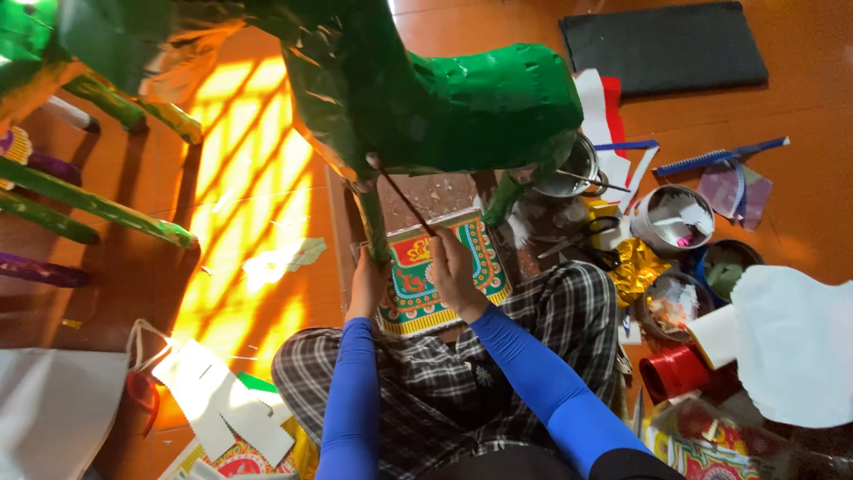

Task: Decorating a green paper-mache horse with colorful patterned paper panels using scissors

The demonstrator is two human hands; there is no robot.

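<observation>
Patterned red-green sheet (444,271) on lap. Left hand (369,284) fingers clamped on green leg (373,227); right hand (453,271) fingers pinching thin stick (404,200).

We see no signs and no screens here. At the bottom right lies a flat printed paper packet in red, yellow and green (702,453), partly under a big white paper sheet (791,347). At the bottom left a white paper bag with a thin cord handle (53,404) lies on the orange floor (800,204). We cannot make out any labels.
</observation>
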